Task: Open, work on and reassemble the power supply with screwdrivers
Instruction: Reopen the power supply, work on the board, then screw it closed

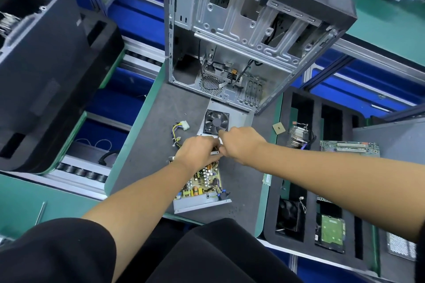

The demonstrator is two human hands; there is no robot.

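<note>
- Both hands meet over the far end of the open grey metal power supply case [202, 204]: the left hand [197, 153] has its grip curled down onto the case edge, and the right hand [241, 142] has its grip pinched on something small and pale just beside it. Whether that is a screw, a connector or a tool tip, I cannot tell.
- The power supply sits on the dark grey counter [161, 145], its yellow circuit board [202, 182] bared; its silver lid with the black fan [216, 122] lies just beyond the hands.
- Risks, as I judge them: a small part slipping from the pinch and rolling off; a knuckle catching board components; the fan lead tugged if the lid shifts.
- Beyond the lid stands an open silver computer chassis [241, 37]. Right of the power supply, black foam trays [308, 122] hold parts; blue racking surrounds.
</note>
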